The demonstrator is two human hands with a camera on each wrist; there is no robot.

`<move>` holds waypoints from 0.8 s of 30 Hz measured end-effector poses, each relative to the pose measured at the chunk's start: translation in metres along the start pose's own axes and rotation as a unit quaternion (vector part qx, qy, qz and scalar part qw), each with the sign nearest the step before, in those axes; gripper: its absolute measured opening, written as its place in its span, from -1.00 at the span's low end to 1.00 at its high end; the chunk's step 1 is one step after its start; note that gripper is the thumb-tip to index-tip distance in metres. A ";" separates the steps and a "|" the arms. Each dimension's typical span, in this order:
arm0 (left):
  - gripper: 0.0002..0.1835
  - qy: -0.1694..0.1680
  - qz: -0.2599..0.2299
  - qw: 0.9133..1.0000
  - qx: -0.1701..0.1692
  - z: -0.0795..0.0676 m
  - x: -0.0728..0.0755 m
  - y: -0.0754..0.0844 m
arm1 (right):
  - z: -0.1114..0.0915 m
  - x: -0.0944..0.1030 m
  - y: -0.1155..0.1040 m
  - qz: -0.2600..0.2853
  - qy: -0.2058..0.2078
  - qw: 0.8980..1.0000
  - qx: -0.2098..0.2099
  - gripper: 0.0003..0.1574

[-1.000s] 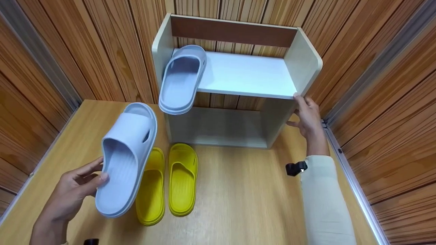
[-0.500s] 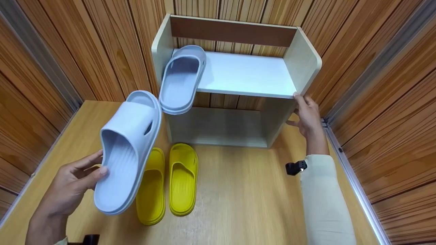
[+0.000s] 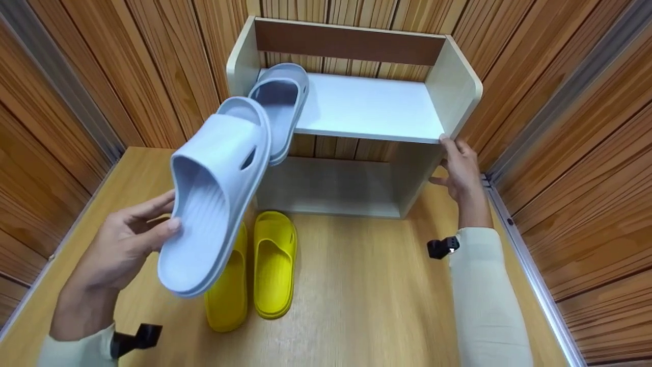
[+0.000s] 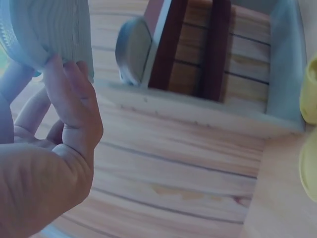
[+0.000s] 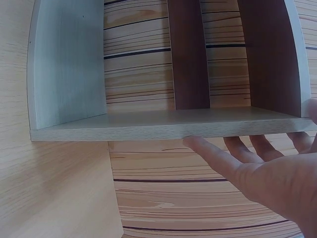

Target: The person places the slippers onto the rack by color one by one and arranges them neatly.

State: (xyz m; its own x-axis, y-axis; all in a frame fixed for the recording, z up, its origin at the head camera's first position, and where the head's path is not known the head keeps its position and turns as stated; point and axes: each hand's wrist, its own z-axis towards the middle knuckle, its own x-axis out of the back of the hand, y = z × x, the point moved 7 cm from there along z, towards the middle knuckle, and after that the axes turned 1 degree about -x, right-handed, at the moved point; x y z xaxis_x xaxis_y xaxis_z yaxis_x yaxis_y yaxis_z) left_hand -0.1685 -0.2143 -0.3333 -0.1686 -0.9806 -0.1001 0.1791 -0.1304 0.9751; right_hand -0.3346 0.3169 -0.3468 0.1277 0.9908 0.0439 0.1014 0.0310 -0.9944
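My left hand (image 3: 122, 244) pinches a light blue-grey slide slipper (image 3: 204, 219) by its heel end, thumb on the footbed and fingers beneath. Its toe is raised and overlaps, in the head view, a matching slipper (image 3: 285, 109) on the left of the rack's upper shelf. Whether the two touch I cannot tell. The left wrist view shows the held slipper (image 4: 54, 29) from below. My right hand (image 3: 461, 168) holds the shoe rack (image 3: 367, 109) at its right side panel, thumb at the shelf's front corner, fingers along the outer face (image 5: 267, 163).
A pair of yellow slippers stands on the wooden floor (image 3: 356, 275) in front of the rack; the right one (image 3: 275, 275) shows whole, the left one (image 3: 229, 295) partly hides behind the held slipper. Wood-panelled walls (image 3: 575, 153) enclose the rack closely.
My left hand has lifted the held slipper upward and to the right, over the front of the slipper on the shelf. The right hand keeps its hold on the rack.
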 end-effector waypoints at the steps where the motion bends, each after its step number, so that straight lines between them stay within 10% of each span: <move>1: -0.46 -0.008 0.001 1.000 0.001 0.004 -0.005 0.003 | 0.000 0.001 0.000 -0.002 0.001 1.000 0.000 -0.13; 12: -0.46 -0.076 0.032 0.996 0.026 0.036 -0.049 0.017 | 0.002 -0.005 0.011 0.003 0.000 1.000 -0.003 -0.16; 24: -0.40 -0.070 0.041 0.995 0.058 0.073 -0.082 0.038 | 0.005 -0.005 0.007 -0.001 -0.004 1.000 -0.012 -0.10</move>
State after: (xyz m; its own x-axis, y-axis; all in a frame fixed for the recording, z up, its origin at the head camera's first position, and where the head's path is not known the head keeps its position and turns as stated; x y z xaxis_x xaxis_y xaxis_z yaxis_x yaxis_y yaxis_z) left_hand -0.2182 -0.1283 -0.2733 -0.2922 -0.9564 0.0015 0.0852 -0.0245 0.9961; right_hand -0.3395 0.3132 -0.3543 0.1187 0.9919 0.0455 0.1246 0.0306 -0.9917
